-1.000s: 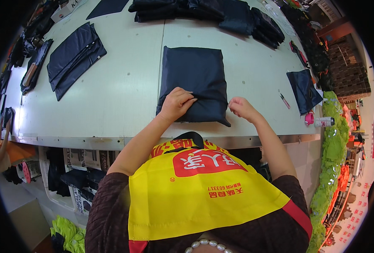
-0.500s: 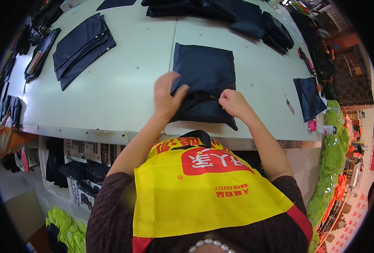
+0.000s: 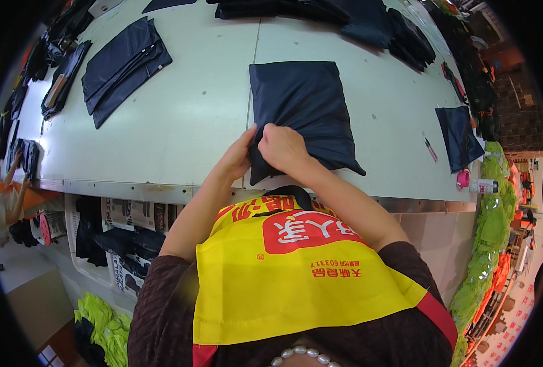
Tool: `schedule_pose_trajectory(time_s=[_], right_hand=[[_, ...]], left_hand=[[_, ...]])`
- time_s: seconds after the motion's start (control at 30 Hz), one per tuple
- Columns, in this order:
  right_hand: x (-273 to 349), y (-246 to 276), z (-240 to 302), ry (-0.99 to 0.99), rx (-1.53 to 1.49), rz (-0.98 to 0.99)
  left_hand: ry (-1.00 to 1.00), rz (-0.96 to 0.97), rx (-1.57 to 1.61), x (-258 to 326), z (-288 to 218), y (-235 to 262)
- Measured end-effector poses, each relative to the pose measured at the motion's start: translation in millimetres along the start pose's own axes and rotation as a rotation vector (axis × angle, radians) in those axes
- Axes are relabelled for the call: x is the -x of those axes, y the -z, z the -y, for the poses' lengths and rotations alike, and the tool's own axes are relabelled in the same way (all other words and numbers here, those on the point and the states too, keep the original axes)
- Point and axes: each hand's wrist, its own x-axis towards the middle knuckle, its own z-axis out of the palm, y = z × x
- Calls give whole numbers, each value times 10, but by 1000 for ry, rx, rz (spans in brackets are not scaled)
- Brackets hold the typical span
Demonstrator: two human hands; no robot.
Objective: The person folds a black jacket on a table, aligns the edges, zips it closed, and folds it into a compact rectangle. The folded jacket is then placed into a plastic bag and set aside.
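A plump, square navy fabric pouch [image 3: 302, 92] lies on the white worktable in front of me. Its lower part is creased, and two corners stick out toward the near edge. At the pouch's left edge my left hand [image 3: 241, 156] is closed on the fabric, with its fingertips partly hidden. Right beside it, my right hand [image 3: 282, 148] is curled and pinches the cloth near the lower left. Both hands are close together, and the exact bit of fabric between the fingers is covered by them.
Folded dark fabric pieces [image 3: 124, 70] lie on the table [image 3: 192, 134] at left. Dark stacks [image 3: 363, 24] line the far side. At right are a pen [image 3: 430, 150], another navy pouch [image 3: 458, 137] and a clear bottle [image 3: 484, 186]. A person's hands [image 3: 19, 171] show at far left.
My right hand has moved left across the pouch to beside my left hand. The dark gap across the pouch's middle no longer shows, and its front lies smoother. My left hand now grips the edge.
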Motion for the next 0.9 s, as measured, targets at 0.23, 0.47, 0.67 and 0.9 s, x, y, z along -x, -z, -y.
schedule_pose_trajectory(time_s=[0.23, 0.47, 0.67, 0.9], right_hand=[[254, 270, -270, -60, -457, 17], [334, 231, -219, -40, -204, -46], [403, 21, 53, 133, -37, 23], [654, 294, -401, 481, -5, -105]], left_hand=[[35, -4, -287, 82, 16, -98], [-98, -90, -287, 21, 224, -111], [181, 91, 320, 139, 266, -117], [55, -74, -57, 31, 293, -252]])
